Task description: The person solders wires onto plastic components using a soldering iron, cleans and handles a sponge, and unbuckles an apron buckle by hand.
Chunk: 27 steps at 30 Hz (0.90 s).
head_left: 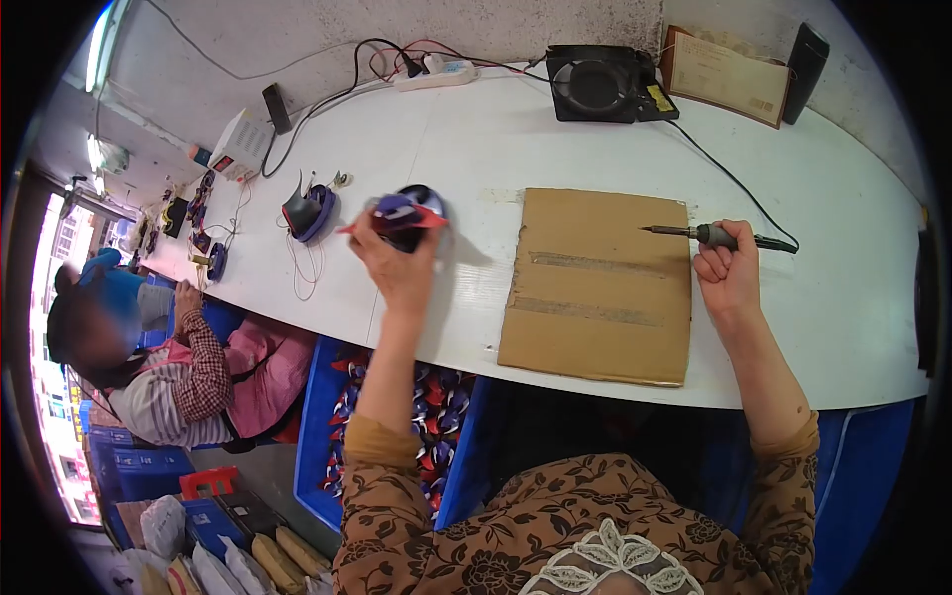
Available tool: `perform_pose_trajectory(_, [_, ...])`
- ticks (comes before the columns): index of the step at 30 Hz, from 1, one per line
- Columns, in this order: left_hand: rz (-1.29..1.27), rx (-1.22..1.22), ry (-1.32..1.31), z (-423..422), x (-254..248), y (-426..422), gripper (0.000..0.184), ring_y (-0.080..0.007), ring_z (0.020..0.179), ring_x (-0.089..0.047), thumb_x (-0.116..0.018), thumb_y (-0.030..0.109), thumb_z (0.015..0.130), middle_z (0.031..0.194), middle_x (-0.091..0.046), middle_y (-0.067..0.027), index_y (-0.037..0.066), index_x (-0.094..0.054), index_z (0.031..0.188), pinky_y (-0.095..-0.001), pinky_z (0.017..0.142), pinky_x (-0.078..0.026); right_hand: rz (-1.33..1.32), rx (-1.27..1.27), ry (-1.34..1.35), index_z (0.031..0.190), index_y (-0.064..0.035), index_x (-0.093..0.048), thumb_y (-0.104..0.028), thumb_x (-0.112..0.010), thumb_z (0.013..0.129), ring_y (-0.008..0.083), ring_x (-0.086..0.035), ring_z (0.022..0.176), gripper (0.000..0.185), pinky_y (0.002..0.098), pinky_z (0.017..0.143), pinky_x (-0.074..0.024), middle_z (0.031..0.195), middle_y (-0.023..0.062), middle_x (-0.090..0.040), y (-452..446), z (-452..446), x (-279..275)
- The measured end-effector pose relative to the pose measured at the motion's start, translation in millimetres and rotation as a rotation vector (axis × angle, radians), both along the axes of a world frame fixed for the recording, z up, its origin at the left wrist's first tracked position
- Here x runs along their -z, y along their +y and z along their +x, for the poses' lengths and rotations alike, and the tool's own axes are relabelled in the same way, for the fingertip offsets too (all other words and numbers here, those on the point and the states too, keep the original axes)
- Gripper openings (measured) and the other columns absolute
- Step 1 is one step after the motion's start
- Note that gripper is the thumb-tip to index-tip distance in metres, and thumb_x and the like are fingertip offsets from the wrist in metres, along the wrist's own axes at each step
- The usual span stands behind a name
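Note:
Above the white table, my left hand (397, 273) is closed around a purple, red and black plastic part (402, 210), slightly smeared by motion. A dark round shape beside that part is too blurred to name. My right hand (729, 273) grips a soldering iron (712, 235) by its handle, its tip pointing left over the cardboard sheet (605, 233). Two strips of grey tape run across that brown sheet, which lies flat between my hands. Left of my left hand stands a similar purple and dark grey part (309, 213) with thin wires.
A blue bin (315, 456) of red and purple parts sits below the table edge. At the back are a black fan (595, 84), a power strip (434, 75) and a framed certificate (729, 77). A white power unit (240, 145) and a seated co-worker (198, 382) are left.

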<state>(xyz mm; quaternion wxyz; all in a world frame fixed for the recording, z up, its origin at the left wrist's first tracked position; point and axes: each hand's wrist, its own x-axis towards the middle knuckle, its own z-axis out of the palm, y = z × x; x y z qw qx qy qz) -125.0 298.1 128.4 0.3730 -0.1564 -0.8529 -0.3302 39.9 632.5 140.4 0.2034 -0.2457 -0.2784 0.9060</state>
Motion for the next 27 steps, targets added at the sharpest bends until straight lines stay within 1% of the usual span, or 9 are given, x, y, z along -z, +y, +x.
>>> perform_pose_trajectory(6, [-0.042,-0.271,-0.03,-85,-2,-56,0.087,-0.0479,0.118,-0.031,-0.076,0.019,0.064,0.13,-0.03,-0.0314,0.002,-0.028,0.134,-0.0451,0.099,-0.03,0.019,0.008,-0.039,0.069,-0.0091,-0.046,-0.016,-0.052,0.08,0.0062,-0.021,0.036,0.014,0.0222,0.036,-0.0185,0.045,-0.0046,-0.025,1,-1,1])
perform_pose_trajectory(8, [-0.076,-0.235,-0.001,-85,7,-65,0.083,-0.0469,0.119,-0.031,-0.074,0.017,0.066,0.131,-0.035,-0.0279,-0.002,-0.03,0.133,-0.0452,0.102,-0.027,0.014,-0.009,-0.027,0.069,-0.011,-0.046,-0.017,-0.053,0.08,0.0062,-0.023,0.038,0.014,0.0222,0.036,-0.02,0.047,-0.0049,-0.027,5,-1,4])
perform_pose_trajectory(11, [-0.221,-0.152,0.012,-62,22,-69,0.07,-0.0355,0.122,-0.034,-0.072,0.015,0.068,0.126,-0.045,-0.0192,-0.002,-0.04,0.128,-0.0436,0.104,-0.024,0.019,0.072,-0.134,0.069,-0.0155,-0.045,-0.018,-0.055,0.08,0.006,-0.027,0.041,0.015,0.0217,0.037,-0.0237,0.053,-0.0048,-0.033,2,-3,9])
perform_pose_trajectory(15, [-0.083,0.05,-0.188,6,7,-28,0.033,-0.0242,0.109,-0.048,-0.063,0.008,0.081,0.113,-0.056,-0.0118,0.0,-0.054,0.111,-0.0363,0.092,-0.036,-0.017,0.003,-0.139,0.066,-0.0157,-0.044,-0.023,-0.055,0.078,0.0096,-0.03,0.038,0.018,0.0262,0.034,-0.0236,0.051,-0.0012,-0.034,3,-7,24])
perform_pose_trajectory(17, [-0.049,0.143,-0.126,17,19,-27,0.024,-0.0205,0.094,-0.055,-0.061,0.01,0.083,0.106,-0.06,-0.0087,0.0,-0.058,0.104,-0.0324,0.081,-0.043,0.11,0.075,-0.209,0.064,-0.0129,-0.046,-0.022,-0.055,0.076,0.0111,-0.032,0.038,0.018,0.0295,0.034,-0.0222,0.051,0.0004,-0.036,0,-6,16])
perform_pose_trajectory(19, [0.022,0.25,-0.196,48,5,4,0.015,-0.0183,0.085,-0.057,-0.06,0.007,0.084,0.094,-0.06,-0.0102,-0.003,-0.059,0.096,-0.0307,0.078,-0.045,-0.028,0.134,-0.126,0.063,-0.012,-0.043,-0.017,-0.057,0.074,0.0097,-0.028,0.038,0.018,0.0264,0.036,-0.0191,0.051,-0.0005,-0.033,0,-3,7])
perform_pose_trajectory(20, [-0.078,0.298,0.07,78,-26,35,0.013,-0.0221,0.061,-0.057,-0.065,0.009,0.08,0.071,-0.061,-0.013,-0.003,-0.062,0.076,-0.0306,0.057,-0.048,-0.038,0.126,-0.082,0.063,-0.0121,-0.042,-0.017,-0.056,0.075,0.009,-0.025,0.038,0.019,0.0262,0.036,-0.0176,0.051,-0.0011,-0.032,1,-3,7])
perform_pose_trajectory(24, [0.029,0.374,-0.107,115,-24,61,0.015,-0.0232,0.072,-0.058,-0.067,0.01,0.079,0.081,-0.062,-0.0144,-0.004,-0.063,0.081,-0.0314,0.067,-0.049,-0.064,0.052,0.002,0.062,-0.0121,-0.04,-0.017,-0.055,0.075,0.007,-0.02,0.038,0.02,0.0259,0.037,-0.014,0.051,-0.0026,-0.029,3,2,10])
perform_pose_trajectory(27, [0.149,0.431,-0.133,132,-14,75,0.016,-0.0226,0.068,-0.058,-0.068,0.009,0.078,0.077,-0.062,-0.0145,-0.006,-0.062,0.08,-0.0306,0.065,-0.049,-0.057,0.042,0.01,0.062,-0.0118,-0.04,-0.017,-0.054,0.076,0.0067,-0.019,0.039,0.02,0.0257,0.037,-0.0133,0.051,-0.003,-0.029,2,4,7])
